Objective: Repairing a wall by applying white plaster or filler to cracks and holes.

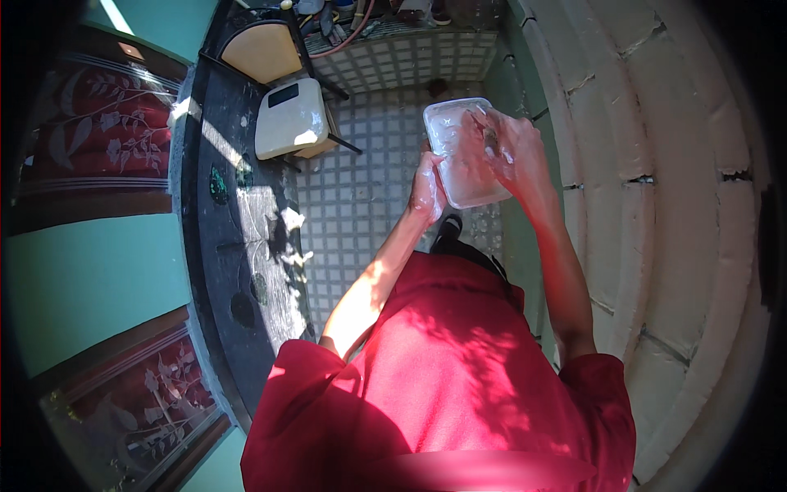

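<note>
A shallow, clear plastic container (459, 184) with rounded corners is held up in front of me, above the tiled floor. My left hand (428, 187) grips its left edge, the thumb over the rim. Over the right part of the container, my right hand (516, 152) is closed, its fingers bent toward the inside. A small dark and whitish patch shows among those fingers; I cannot make out what it is. White, foam-like spots lie on both hands.
A cream chair (291, 119) with a dark rectangular object (284, 96) on its seat stands at the far left. Along the left runs a dark ledge (246, 213). A pale block wall (607, 156) rises on the right. Tools and a hose (354, 37) lie at the back.
</note>
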Demonstrator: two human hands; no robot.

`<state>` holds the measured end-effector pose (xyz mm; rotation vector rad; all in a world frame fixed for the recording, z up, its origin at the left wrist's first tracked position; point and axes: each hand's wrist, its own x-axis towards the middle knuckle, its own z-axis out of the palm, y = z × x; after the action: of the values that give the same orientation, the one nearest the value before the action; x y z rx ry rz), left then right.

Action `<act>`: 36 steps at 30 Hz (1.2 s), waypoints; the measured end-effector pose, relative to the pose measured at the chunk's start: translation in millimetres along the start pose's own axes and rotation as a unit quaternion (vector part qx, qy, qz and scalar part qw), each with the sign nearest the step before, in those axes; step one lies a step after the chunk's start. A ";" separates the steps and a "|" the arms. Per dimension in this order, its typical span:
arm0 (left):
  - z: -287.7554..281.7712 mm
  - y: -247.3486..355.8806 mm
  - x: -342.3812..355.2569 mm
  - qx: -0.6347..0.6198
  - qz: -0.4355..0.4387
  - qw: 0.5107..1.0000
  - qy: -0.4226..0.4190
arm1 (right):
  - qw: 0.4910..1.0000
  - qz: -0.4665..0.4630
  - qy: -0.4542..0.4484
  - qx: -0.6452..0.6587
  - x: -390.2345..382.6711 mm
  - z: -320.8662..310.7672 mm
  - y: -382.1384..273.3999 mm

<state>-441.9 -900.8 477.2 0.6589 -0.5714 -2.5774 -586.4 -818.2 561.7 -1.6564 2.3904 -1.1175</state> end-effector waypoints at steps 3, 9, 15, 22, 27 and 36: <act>20.6 9.3 32.2 0.014 0.003 1.000 0.006 | 0.999 -0.047 -0.003 0.001 28.2 1.5 30.3; 29.5 26.7 89.3 0.047 0.019 0.999 0.004 | 0.993 0.022 -0.119 -0.007 86.6 2.2 27.3; 43.1 60.3 146.2 0.048 0.009 0.999 0.010 | 0.990 0.065 -0.116 0.048 142.5 16.3 43.0; 38.2 124.6 216.7 0.043 -0.043 0.998 -0.031 | 0.986 0.046 0.002 0.159 215.0 16.2 66.3; 48.1 153.6 261.1 0.070 -0.028 0.995 -0.070 | 0.997 0.020 0.052 -0.060 261.1 18.5 78.6; 45.9 178.7 317.8 0.062 -0.088 0.991 -0.074 | 0.993 0.095 0.063 -0.016 289.8 26.7 102.1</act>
<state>-668.7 -1189.7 487.6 0.5831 -0.7588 -2.7900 -783.9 -1053.5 589.1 -1.3679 2.5891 -1.1911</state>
